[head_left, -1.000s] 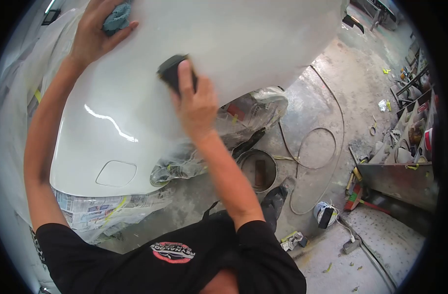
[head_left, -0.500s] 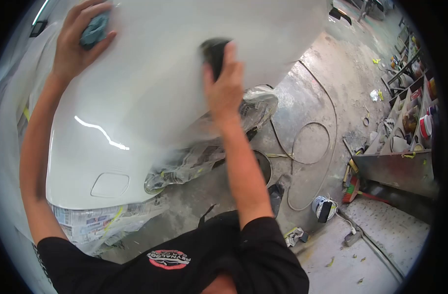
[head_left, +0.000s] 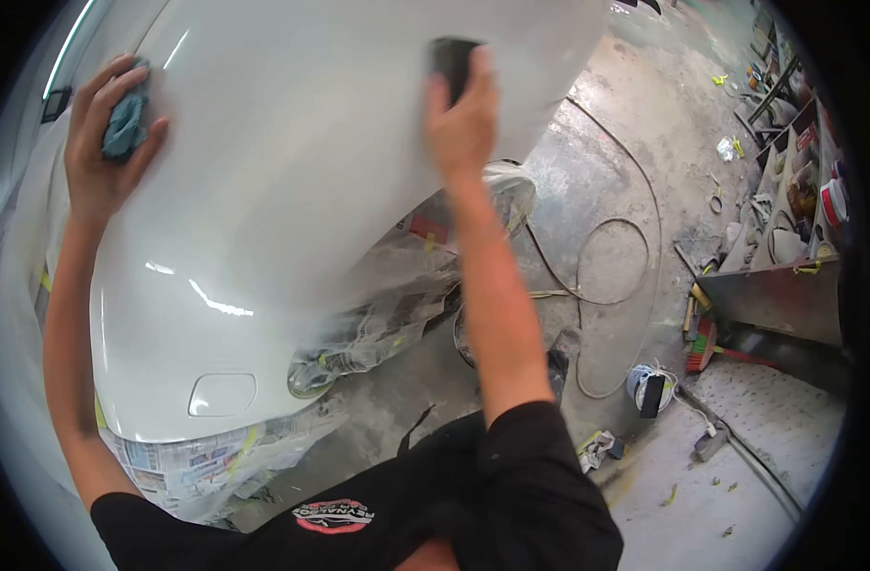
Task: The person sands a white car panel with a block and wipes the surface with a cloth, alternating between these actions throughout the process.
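A large white car body panel [head_left: 216,219], glossy toward its lower left, spreads beneath both my hands. My left hand [head_left: 97,152] is at the panel's left side, fingers closed round a crumpled blue-green cloth [head_left: 126,124]. Farther right, my right hand [head_left: 465,133] grips a dark sanding block [head_left: 452,68] against the panel surface; the block's underside is hidden. A small outlined cover [head_left: 222,394] sits near the lower corner of the panel. Newspaper and clear plastic masking [head_left: 378,295] lines the right edge.
More newspaper [head_left: 216,462] hangs below the panel. A hose [head_left: 649,238] loops across the concrete floor. Near it stand a white bucket [head_left: 647,388] and a broom [head_left: 701,344]. Shelves with several cans [head_left: 834,202] line the right side.
My right hand has slid the sanding block up and to the right across the panel. My left hand, with the cloth, appears lower and farther left. The view has shifted slightly.
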### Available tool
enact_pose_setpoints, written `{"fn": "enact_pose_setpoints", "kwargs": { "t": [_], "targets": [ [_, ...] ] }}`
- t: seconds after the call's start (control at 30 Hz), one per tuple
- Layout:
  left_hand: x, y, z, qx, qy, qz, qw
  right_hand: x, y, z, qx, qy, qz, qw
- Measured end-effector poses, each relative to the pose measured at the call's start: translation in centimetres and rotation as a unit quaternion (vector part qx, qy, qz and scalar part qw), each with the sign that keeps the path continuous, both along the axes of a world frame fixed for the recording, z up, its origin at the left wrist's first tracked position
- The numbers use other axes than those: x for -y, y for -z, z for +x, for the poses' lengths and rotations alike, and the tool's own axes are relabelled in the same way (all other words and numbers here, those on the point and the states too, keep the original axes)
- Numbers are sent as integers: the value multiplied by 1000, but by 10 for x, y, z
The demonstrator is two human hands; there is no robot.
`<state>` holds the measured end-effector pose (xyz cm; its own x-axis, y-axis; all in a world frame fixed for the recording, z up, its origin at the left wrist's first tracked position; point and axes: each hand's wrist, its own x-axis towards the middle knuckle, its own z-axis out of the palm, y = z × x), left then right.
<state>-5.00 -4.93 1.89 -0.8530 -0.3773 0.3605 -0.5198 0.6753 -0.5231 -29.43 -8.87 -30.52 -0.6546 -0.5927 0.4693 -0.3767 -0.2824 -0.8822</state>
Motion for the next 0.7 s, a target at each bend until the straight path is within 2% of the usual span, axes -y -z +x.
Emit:
{"fn": "enact_pose_setpoints", "kwargs": {
  "t": [0.07,0.17,0.2,0.23,0.27,0.3,0.33,0.4,0.47,0.53,0.6,0.7],
  "targets": [
    [-2,-2,0,5,-5,-8,1000,35,10,-57,127,-18,105,986],
    [-5,-2,-2,11,-12,-10,1000,24,0,-52,180,-38,182,966],
    [-5,-2,-2,12,-15,-10,1000,10,7,-26,145,-18,80,986],
    [-7,-3,-4,16,-18,-9,1000,1,18,4,24,36,9,999],
    [-8,-3,-5,16,-20,-10,1000,-38,3,30,14,-34,54,998],
    [-9,-3,-6,17,-23,-10,1000,-66,-3,55,-1,-53,-4,999],
    [-9,-2,-5,18,-28,-11,999,-77,3,60,-31,-74,-7,997],
    [-7,-2,-5,22,-29,-5,999,-53,15,23,-6,-124,51,991],
    [-6,-2,-6,22,-27,3,999,22,61,-28,42,7,9,999],
    [-6,-3,-6,23,-38,0,999,60,94,-81,144,-20,104,984],
    [-4,-4,-2,32,-35,-3,999,69,97,-94,106,-16,134,985],
    [-5,-1,-5,16,-24,14,999,67,85,-102,182,-60,164,968]
  ]
}}
